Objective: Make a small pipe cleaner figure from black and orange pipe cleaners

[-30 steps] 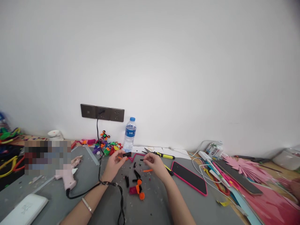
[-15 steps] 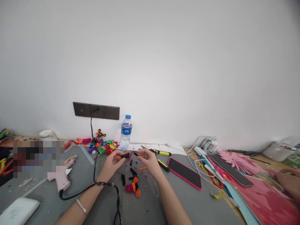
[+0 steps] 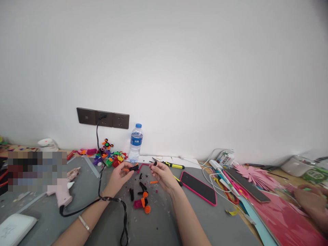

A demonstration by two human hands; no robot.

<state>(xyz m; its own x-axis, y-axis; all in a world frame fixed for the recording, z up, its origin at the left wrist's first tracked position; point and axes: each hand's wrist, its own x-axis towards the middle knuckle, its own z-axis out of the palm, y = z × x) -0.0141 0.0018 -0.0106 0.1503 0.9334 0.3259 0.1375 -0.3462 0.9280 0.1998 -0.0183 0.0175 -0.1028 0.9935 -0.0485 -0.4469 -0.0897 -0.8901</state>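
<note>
My left hand (image 3: 119,176) pinches a small bundle of black and orange fuzzy pipe cleaner (image 3: 133,168) between thumb and fingers. Just to its right, my right hand (image 3: 165,176) has its fingertips closed on a short black piece (image 3: 154,164), partly hidden by the fingers. The two hands are apart. Below them on the grey mat (image 3: 153,232) lie loose black pieces (image 3: 131,194), an orange strip (image 3: 154,182) and a magenta, black and orange fuzzy figure part (image 3: 139,204). A bent magenta stem (image 3: 143,164) shows between the hands.
A pink glue gun (image 3: 60,194) lies left, its black cord (image 3: 124,218) crossing my left forearm. Behind stand a water bottle (image 3: 135,143) and colourful fuzzy figures (image 3: 119,159). Right are yellow-black scissors (image 3: 174,165), a phone (image 3: 198,188), and another person's hand (image 3: 311,203).
My right hand has turned, its fingertips lifted slightly and shifted right, still pinching the black piece. My left hand keeps its bundle. The whole view has shifted a little.
</note>
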